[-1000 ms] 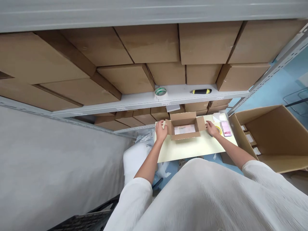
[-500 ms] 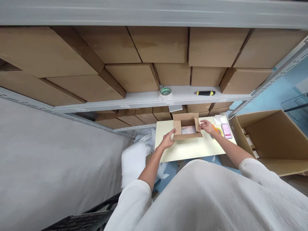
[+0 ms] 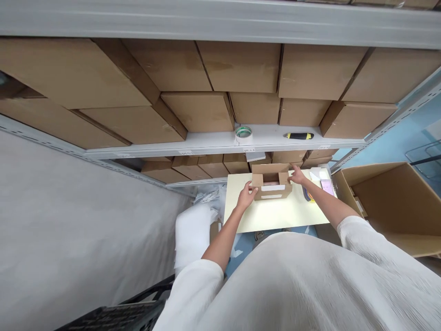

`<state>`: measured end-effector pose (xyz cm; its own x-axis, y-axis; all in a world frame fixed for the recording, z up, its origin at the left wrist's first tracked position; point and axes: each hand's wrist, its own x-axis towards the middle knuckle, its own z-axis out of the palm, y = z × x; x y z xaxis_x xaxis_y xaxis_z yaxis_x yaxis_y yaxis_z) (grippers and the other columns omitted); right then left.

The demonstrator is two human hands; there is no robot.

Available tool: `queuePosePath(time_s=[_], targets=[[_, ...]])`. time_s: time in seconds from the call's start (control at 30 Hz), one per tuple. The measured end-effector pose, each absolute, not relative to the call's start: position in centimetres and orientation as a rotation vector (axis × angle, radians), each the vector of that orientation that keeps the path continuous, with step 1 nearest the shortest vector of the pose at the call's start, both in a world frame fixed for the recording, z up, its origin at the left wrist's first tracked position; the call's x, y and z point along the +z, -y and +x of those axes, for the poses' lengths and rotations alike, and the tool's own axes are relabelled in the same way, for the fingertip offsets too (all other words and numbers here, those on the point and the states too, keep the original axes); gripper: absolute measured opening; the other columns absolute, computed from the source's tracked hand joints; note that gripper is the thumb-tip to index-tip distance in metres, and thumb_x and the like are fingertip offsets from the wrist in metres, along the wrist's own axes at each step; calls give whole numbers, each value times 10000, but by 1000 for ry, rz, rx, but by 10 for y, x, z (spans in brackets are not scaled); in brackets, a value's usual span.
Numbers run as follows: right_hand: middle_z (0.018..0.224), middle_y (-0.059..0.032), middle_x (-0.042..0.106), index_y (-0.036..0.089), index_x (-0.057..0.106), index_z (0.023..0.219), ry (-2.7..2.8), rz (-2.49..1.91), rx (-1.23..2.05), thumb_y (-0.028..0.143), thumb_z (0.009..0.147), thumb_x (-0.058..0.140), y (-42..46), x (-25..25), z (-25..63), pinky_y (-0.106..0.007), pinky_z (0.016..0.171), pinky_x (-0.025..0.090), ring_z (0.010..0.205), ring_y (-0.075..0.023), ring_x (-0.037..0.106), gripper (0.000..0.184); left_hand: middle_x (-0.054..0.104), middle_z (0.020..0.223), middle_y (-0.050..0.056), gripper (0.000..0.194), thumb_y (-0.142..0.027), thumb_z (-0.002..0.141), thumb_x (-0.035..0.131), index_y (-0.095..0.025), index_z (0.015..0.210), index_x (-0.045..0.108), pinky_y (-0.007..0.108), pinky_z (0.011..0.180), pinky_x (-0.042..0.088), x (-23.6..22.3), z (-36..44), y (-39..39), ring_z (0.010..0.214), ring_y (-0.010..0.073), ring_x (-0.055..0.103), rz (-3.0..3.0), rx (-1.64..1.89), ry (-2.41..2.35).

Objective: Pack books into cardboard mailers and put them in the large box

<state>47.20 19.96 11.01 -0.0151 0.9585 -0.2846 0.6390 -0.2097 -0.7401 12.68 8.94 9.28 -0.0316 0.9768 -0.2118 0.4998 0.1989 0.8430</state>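
Note:
A small cardboard box (image 3: 273, 195) stands on the pale yellow tabletop (image 3: 268, 220) with its flaps open. White labels show on its near side, and something pinkish lies inside, mostly hidden. My left hand (image 3: 246, 196) grips the box at its left end, thumb toward the near side. At the right end, my right hand (image 3: 296, 175) has its fingers closed on the box's right side by the far corner. A roll of tape (image 3: 308, 195) lies beside my right forearm, partly covered by it.
Above the table, a shelf holds a tape roll (image 3: 243, 133), a utility knife (image 3: 299, 136) and several cardboard boxes (image 3: 198, 111). A large open carton (image 3: 396, 202) stands on the right. White packing sheets (image 3: 192, 236) hang at the left; a phone (image 3: 327, 186) lies at the table's right.
The box's labelled near side has come into view, and less of its inside shows. My right hand has moved from the right flap to the far right corner. The view has shifted slightly.

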Motion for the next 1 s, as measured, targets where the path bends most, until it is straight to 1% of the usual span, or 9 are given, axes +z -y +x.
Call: queuePosePath(time_s=[0.1,0.17,0.27,0.33,0.4,0.47,0.63,0.8,1.0], targets=[[1430,-124,620,226,589,1470,1566,-1733,1163,226,717,714,-202,112,468,-438,969,614,991,-220,669,763,759,1212,92,684,-388,991,697,-230,1618,474,415,1051,562,94,135,-98,1149,275,746,1410,671,-1770],[1333,-90,667,229,655,1328,1533,-1696,1182,267,766,665,-196,113,465,-422,987,603,1002,-217,663,564,711,1297,109,762,-347,974,701,-235,1666,403,424,1038,569,95,139,-101,1145,277,735,1426,649,-1813],[1298,-63,672,258,719,1114,1622,-1688,1129,307,830,638,-179,113,463,-440,1127,538,1179,-252,646,300,568,1536,190,832,-303,959,692,-226,1709,339,506,1135,529,98,143,-101,1328,344,654,1540,655,-1839],[1360,-67,658,270,737,1048,1718,-1685,1071,310,862,655,-165,110,463,-466,1239,447,1339,-276,591,207,448,1672,217,779,-279,961,675,-220,1688,400,583,1242,438,100,144,-99,1510,407,506,1687,652,-1797],[1438,-83,636,272,744,1102,1777,-1685,1039,317,875,692,-151,106,463,-481,1288,391,1437,-293,536,237,338,1774,192,675,-282,975,655,-230,1631,502,635,1318,332,99,147,-99,1637,439,331,1799,633,-1718],[1491,-99,620,267,714,1254,1791,-1661,1060,333,878,714,-138,100,463,-488,1279,406,1447,-298,541,382,255,1832,159,612,-334,1006,629,-238,1604,546,648,1342,293,97,151,-99,1688,446,233,1779,589,-1671],[1545,-116,611,263,573,1498,1753,-1585,1121,324,877,702,-114,84,461,-499,1264,435,1430,-301,580,637,253,1843,173,737,-483,1062,560,-260,1738,372,604,1265,433,85,161,-97,1644,440,374,1505,431,-1715],[1549,-150,599,235,575,1508,1731,-1615,1128,346,876,713,-99,77,465,-493,1248,460,1404,-314,605,656,322,1812,186,772,-536,1042,585,-256,1736,392,568,1249,467,80,158,-86,1626,429,415,1574,407,-1723],[1583,-120,597,290,542,1538,1616,-1679,1174,442,989,634,-91,68,496,-471,1073,580,1262,-294,688,577,336,1799,170,754,-514,1039,578,-278,1733,403,527,1250,475,79,151,-78,1615,395,441,1581,391,-1743]])
